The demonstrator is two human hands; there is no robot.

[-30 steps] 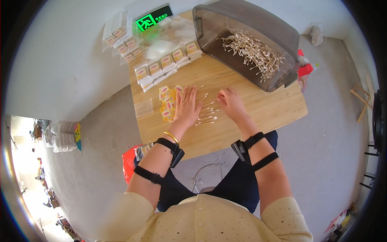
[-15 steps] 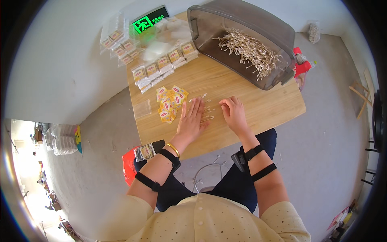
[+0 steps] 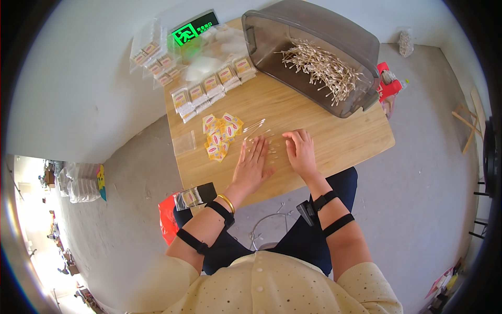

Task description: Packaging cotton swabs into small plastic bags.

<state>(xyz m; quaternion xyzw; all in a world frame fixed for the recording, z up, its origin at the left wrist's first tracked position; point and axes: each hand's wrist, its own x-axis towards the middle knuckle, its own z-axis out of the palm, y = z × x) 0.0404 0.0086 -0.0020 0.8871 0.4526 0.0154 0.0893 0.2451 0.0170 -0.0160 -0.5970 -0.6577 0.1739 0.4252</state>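
Grey concrete floor is filling most of the view, with a pale wood-look table standing on it right in front of the person. Tipped toward the seat on the table's far side, a big smoky-grey see-through plastic bin is holding a messy heap of white-tipped cotton swabs. Left of that, a row of stacked clear packets with yellow-and-white labels is running at a slant, and a black sign with a glowing green figure is showing behind it.

Hands now: the left one is lying palm down, fingers long and nearly side by side. The right one is curling its fingers, thumb close to the forefinger; honestly can't tell if it's pinching anything. They're resting apart.

A loose pile of small yellow-and-white printed paper cards is sitting just left of the left fingers, beside a flat clear plastic sleeve.

Smallest stuff: a few thin loose cotton swabs are lying just past the left fingertips, long axis running mostly sideways, right ends angling away from the person. More tips are poking out between the hands. Left hand's clearly nearer; the right is sitting off to their right.
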